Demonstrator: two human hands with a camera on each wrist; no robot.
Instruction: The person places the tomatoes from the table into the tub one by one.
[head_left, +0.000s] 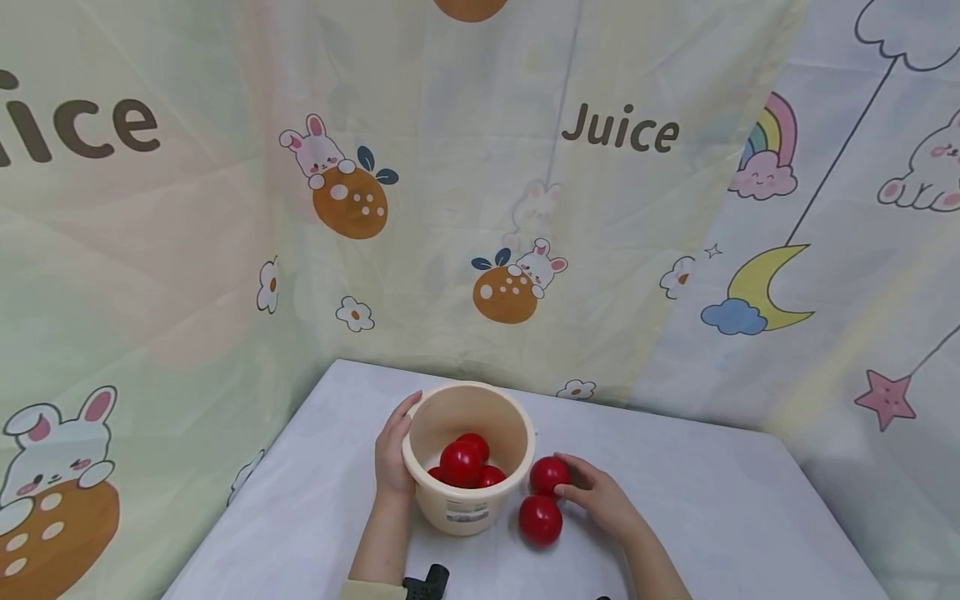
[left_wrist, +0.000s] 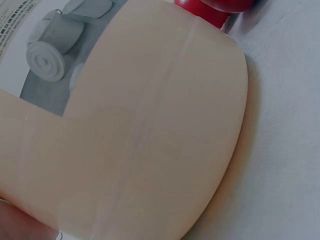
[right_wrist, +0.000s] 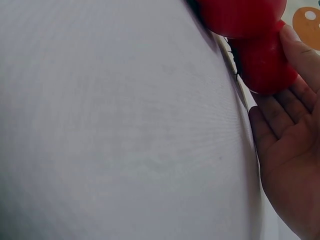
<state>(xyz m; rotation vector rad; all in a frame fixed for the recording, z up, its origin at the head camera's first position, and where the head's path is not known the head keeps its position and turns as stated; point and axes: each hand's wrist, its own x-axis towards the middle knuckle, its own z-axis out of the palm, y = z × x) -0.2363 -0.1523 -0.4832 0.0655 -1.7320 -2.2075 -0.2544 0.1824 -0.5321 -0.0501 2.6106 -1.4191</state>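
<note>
Pinching one red ball (head_left: 549, 476), the right hand (head_left: 602, 497) rests near the cream bucket (head_left: 465, 414) that the left hand (head_left: 393, 460) clasps.

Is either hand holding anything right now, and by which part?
Right hand: the farther red ball outside the bucket, pinched by its right side between thumb and fingers. Left hand: against the bucket's left side; whether it grips is unclear.
</note>
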